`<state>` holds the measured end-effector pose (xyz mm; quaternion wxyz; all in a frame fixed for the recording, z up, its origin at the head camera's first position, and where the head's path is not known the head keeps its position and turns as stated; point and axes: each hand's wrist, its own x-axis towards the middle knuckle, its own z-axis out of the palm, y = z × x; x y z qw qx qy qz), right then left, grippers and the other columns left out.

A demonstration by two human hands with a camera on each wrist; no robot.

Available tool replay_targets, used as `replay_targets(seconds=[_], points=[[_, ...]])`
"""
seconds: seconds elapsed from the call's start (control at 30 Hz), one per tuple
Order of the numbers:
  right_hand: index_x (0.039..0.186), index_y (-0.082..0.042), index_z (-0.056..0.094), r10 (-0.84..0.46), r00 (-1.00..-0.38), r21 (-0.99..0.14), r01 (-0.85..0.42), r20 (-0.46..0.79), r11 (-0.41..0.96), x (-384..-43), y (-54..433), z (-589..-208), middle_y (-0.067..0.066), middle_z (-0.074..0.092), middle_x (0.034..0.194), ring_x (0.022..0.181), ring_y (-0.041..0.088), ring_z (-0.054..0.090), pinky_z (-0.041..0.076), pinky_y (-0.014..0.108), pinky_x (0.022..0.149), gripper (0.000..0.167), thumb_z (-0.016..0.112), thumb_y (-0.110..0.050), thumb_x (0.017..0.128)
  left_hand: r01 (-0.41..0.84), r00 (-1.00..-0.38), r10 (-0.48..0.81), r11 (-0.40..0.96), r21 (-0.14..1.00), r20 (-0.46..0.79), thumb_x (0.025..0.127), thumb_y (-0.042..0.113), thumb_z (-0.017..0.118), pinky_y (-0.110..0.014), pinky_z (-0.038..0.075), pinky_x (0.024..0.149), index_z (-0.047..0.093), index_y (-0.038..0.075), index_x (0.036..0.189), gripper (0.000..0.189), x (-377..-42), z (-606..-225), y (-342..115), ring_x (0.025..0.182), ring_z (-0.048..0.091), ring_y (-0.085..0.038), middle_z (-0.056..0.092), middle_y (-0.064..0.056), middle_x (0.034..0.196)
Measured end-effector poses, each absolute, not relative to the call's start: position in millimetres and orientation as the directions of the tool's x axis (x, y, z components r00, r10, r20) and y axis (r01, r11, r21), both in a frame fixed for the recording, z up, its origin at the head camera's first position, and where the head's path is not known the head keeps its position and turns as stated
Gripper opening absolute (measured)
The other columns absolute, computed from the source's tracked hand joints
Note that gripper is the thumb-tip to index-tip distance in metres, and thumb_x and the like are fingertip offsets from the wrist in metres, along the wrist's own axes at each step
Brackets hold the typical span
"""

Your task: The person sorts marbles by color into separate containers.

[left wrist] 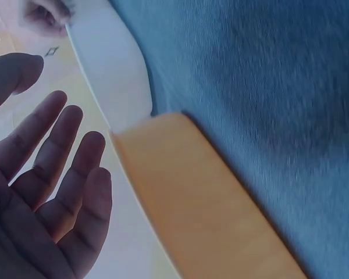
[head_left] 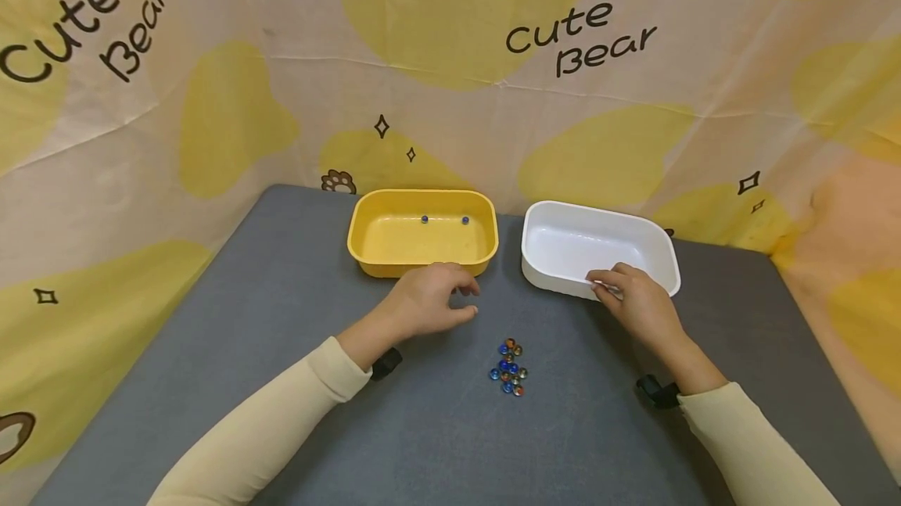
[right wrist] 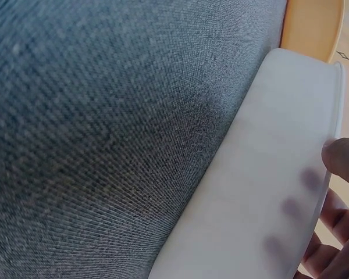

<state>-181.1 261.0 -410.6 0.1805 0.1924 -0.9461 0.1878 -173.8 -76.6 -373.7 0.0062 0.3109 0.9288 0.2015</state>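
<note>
My left hand hovers at the front edge of the yellow tray, fingers loosely bent and thumb apart. Nothing lies in its palm in the left wrist view. Two small blue marbles sit inside that tray. My right hand pinches the front rim of the white tray. In the right wrist view its thumb lies at the outer side of the rim, while the other fingers show as shadows through the wall. A cluster of glass marbles, blue and amber, lies on the table between my hands.
The grey table runs back to a cloth backdrop with yellow patches and printed words. Both trays stand side by side near that cloth, with a narrow gap between them. Dark straps circle my wrists.
</note>
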Motion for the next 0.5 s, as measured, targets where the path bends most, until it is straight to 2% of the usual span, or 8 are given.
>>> replay_targets(seconds=[0.5], points=[[0.098, -0.014, 0.075, -0.307, -0.856, -0.276, -0.441, 0.416, 0.854, -182.9, 261.7, -411.2, -0.004, 0.056, 0.070, 0.063, 0.011, 0.050, 0.039, 0.027, 0.053, 0.017, 0.074, -0.008, 0.082, 0.589, -0.763, 0.646, 0.703, 0.400, -0.011, 0.085, 0.035, 0.070, -0.027, 0.049, 0.072, 0.072, 0.021, 0.100, 0.020, -167.7, -396.5, -50.9, 0.084, 0.060, -0.008, 0.066, 0.005, 0.096]])
